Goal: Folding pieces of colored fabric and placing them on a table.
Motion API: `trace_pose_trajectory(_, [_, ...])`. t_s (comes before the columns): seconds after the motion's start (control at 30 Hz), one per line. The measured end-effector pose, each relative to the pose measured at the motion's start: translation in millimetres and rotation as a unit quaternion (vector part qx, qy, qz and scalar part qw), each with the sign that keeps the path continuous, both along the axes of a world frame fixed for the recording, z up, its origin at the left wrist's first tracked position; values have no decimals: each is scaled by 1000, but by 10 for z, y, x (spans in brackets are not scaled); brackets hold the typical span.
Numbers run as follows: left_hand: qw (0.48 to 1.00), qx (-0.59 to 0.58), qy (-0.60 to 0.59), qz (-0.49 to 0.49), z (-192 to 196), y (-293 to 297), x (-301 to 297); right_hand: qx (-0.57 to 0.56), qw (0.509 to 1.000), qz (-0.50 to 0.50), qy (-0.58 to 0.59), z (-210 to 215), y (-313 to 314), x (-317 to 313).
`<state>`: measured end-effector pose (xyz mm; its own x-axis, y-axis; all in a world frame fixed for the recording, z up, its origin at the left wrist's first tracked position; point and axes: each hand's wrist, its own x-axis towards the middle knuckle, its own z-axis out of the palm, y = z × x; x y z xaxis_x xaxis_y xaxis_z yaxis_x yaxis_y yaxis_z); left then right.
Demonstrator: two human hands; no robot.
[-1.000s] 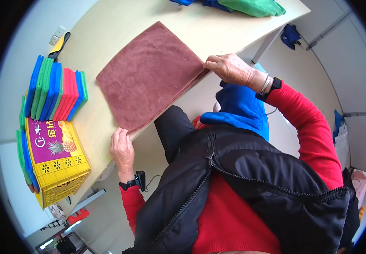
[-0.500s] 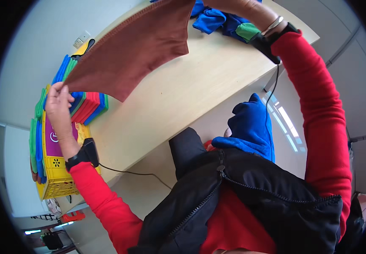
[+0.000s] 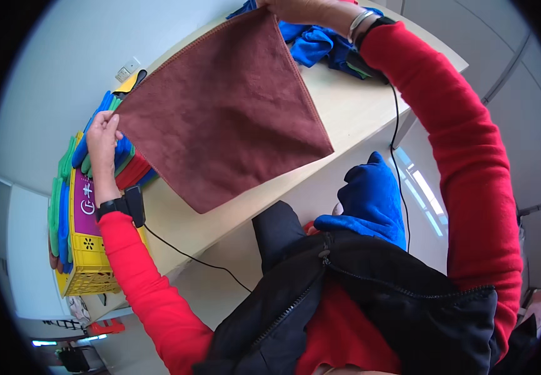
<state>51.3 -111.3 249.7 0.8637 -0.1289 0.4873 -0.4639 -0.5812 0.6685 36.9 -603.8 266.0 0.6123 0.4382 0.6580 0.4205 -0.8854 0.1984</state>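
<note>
A brown cloth [image 3: 226,119] hangs spread between my two hands above the table, its lower edge slanting toward me. At the left, my left hand [image 3: 103,134] pinches one upper corner between thumb and fingers. My right hand [image 3: 301,9], cut by the top edge of the picture, grips the opposite upper corner; its fingertips are partly hidden. Folded cloths [image 3: 134,167] in red, blue and green lie stacked close beside my left hand, partly behind the brown cloth. Near my right hand rests a loose heap of blue cloths [image 3: 313,45].
The pale wooden table [image 3: 351,103] runs diagonally across the view. A yellow crate [image 3: 92,269] with folded cloths at its side stands at the left. Another blue cloth [image 3: 370,200] lies by my lap. Black cables [image 3: 205,264] trail from both wrists. A wall socket [image 3: 126,69] sits behind.
The brown cloth has dropped from a billowing, lifted shape to hang flatter and lower toward me. My right hand has moved left, and my left hand slightly right.
</note>
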Motion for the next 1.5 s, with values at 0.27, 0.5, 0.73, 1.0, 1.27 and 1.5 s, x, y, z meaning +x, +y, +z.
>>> trace_pose_trajectory(0.27, [992,-1,-121,40,-136,-4,-146,22,996,-11,-85,-20,367,-375])
trace_pose_trajectory(0.5, [981,124,-150,-7,-1340,29,-808,-11,994,103,15,-1007,129,-419])
trace_pose_trajectory(0.73, [980,196,-22,8,-2160,-75,-1890,9,967,141,210,-2006,221,-1212])
trace_pose_trajectory(1.0, [958,282,25,-45,-1981,-103,-2004,11,941,131,312,-2211,189,-1599])
trace_pose_trajectory(1.27, [973,217,75,-32,-1868,-118,-853,108,920,138,350,-2040,436,-484])
trace_pose_trajectory(1.5, [956,293,30,-10,-2472,-504,269,65,918,80,382,-2503,1263,665])
